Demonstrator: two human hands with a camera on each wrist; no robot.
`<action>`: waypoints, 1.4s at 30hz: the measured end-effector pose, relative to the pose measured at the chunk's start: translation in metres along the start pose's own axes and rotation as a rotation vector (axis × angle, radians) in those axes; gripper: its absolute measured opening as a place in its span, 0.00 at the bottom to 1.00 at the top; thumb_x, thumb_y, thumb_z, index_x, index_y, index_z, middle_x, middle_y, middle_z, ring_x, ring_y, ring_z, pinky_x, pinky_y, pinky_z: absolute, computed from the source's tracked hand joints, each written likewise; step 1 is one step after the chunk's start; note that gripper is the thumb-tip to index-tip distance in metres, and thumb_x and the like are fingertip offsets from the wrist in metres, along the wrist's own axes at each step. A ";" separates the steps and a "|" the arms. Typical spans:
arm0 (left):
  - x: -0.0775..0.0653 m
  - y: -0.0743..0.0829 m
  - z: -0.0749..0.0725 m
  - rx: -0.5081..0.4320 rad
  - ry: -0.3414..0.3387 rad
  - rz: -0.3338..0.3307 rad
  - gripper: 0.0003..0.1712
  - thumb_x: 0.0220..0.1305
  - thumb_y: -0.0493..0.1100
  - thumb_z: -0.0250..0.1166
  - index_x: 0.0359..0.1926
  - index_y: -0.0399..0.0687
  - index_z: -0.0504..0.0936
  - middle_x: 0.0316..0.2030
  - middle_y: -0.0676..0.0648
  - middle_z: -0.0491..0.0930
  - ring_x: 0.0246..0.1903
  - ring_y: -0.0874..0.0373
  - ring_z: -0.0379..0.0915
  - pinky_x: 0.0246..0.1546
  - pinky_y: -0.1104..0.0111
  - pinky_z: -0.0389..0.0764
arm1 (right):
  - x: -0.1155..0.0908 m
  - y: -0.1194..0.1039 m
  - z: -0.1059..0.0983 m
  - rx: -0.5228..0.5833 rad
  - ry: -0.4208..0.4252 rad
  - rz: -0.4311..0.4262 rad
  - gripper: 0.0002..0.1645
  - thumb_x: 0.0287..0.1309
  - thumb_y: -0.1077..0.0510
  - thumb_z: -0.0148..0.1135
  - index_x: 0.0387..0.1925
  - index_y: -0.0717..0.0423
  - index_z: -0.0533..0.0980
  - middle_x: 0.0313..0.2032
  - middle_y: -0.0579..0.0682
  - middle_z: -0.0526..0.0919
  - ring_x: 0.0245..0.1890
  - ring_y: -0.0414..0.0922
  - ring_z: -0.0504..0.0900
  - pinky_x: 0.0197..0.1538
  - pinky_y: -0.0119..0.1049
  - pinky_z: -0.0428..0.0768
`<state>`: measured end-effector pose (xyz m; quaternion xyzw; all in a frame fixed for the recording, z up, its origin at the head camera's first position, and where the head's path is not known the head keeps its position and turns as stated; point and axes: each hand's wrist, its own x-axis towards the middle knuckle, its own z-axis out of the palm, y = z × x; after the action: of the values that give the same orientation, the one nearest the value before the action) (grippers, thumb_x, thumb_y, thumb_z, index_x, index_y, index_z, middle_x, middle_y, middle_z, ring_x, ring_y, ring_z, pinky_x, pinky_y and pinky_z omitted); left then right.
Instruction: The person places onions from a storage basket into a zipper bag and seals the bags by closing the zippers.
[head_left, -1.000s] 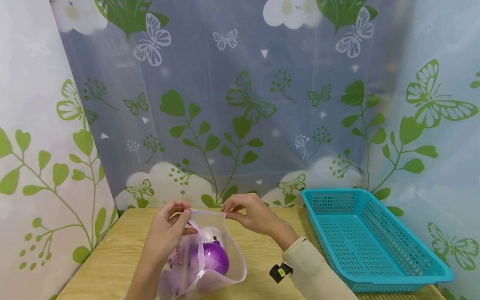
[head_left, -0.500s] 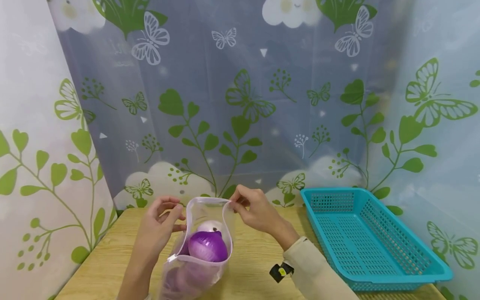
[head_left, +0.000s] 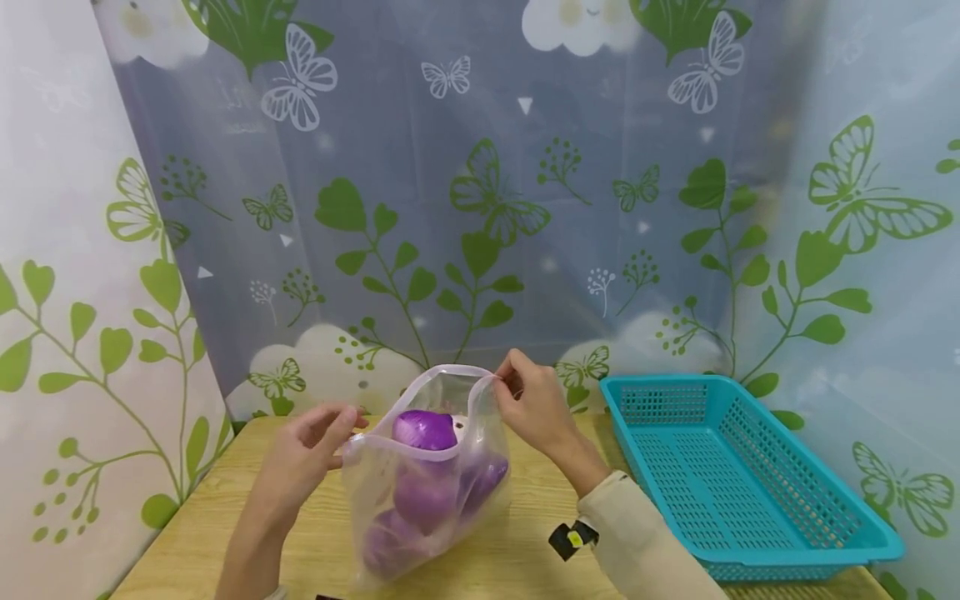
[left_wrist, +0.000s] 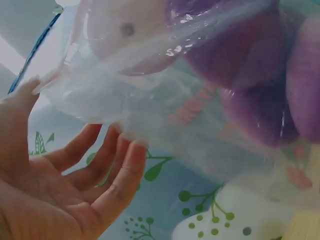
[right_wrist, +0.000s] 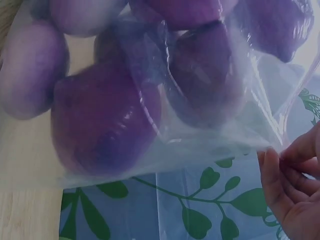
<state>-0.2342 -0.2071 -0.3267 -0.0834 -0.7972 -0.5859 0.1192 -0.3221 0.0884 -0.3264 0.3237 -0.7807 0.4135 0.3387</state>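
Observation:
A frosted clear slider zip bag [head_left: 367, 500] stands on the wooden table with its mouth spread. Several purple onions [head_left: 424, 430] fill it, and a paler round one with a dark spot shows behind them. My right hand [head_left: 536, 408] pinches the far right corner of the bag's rim. At the left corner of the mouth, my left hand [head_left: 300, 458] has its thumb and fingers apart. In the left wrist view its thumb tip meets the bag's edge, while the loosely bent fingers [left_wrist: 107, 192] lie against the plastic. Faint red print shows on the bag there.
A turquoise plastic basket [head_left: 795, 557] with slotted walls stands on the right side of the wooden table [head_left: 225, 500]. Printed curtains with leaves and butterflies [head_left: 405, 208] close in the back and both sides.
The left hand has let go of the rim and shifted left to the bag's left corner. The right hand has moved right and up, drawing the bag's rim with it; the bag stands taller.

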 end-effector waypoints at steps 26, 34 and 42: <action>0.002 -0.002 0.012 0.027 0.152 0.039 0.12 0.63 0.38 0.73 0.44 0.35 0.90 0.36 0.50 0.90 0.30 0.66 0.80 0.31 0.72 0.89 | 0.002 -0.014 -0.012 0.043 -0.085 0.058 0.03 0.64 0.68 0.66 0.34 0.59 0.81 0.29 0.53 0.87 0.25 0.39 0.81 0.29 0.27 0.84; 0.005 -0.005 0.010 -0.020 0.305 0.001 0.13 0.63 0.37 0.73 0.44 0.30 0.88 0.32 0.58 0.88 0.31 0.69 0.80 0.29 0.73 0.88 | 0.002 -0.007 -0.024 0.108 0.025 0.173 0.04 0.64 0.70 0.65 0.34 0.62 0.78 0.30 0.60 0.86 0.24 0.51 0.85 0.26 0.28 0.84; 0.005 -0.007 0.007 0.042 0.363 -0.039 0.09 0.66 0.36 0.71 0.36 0.31 0.85 0.27 0.60 0.80 0.30 0.66 0.75 0.26 0.75 0.84 | -0.002 0.004 -0.039 0.079 0.040 0.194 0.05 0.66 0.70 0.63 0.33 0.63 0.76 0.27 0.60 0.86 0.21 0.45 0.83 0.27 0.27 0.85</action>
<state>-0.2421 -0.2024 -0.3337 0.0419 -0.7762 -0.5766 0.2516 -0.3139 0.1242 -0.3125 0.2512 -0.7845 0.4814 0.2996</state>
